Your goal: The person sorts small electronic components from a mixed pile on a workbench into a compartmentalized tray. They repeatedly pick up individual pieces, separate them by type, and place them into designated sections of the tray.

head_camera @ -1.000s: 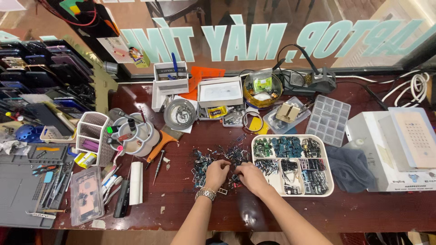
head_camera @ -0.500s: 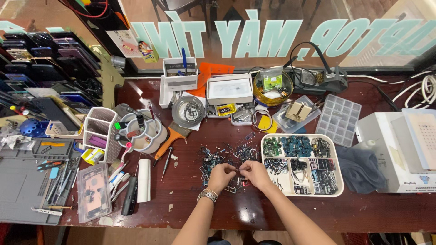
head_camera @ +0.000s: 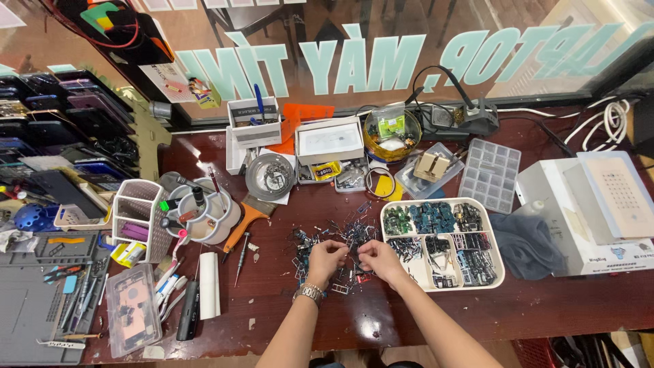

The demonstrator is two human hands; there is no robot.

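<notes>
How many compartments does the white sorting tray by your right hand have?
6. The tray holds two rows of three: back left, back middle and back right, then front left, front middle and front right. All hold small parts. The right hand is beside the front left one.

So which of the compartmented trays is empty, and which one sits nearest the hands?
The clear lidded organiser box at the back looks empty. The white divided tray, filled with small dark parts, lies nearest, right beside the right hand; the left hand is farther.

Both forearms are running off the bottom edge; the scattered small dark metal parts (head_camera: 340, 240) are appearing too tiny to identify.
</notes>
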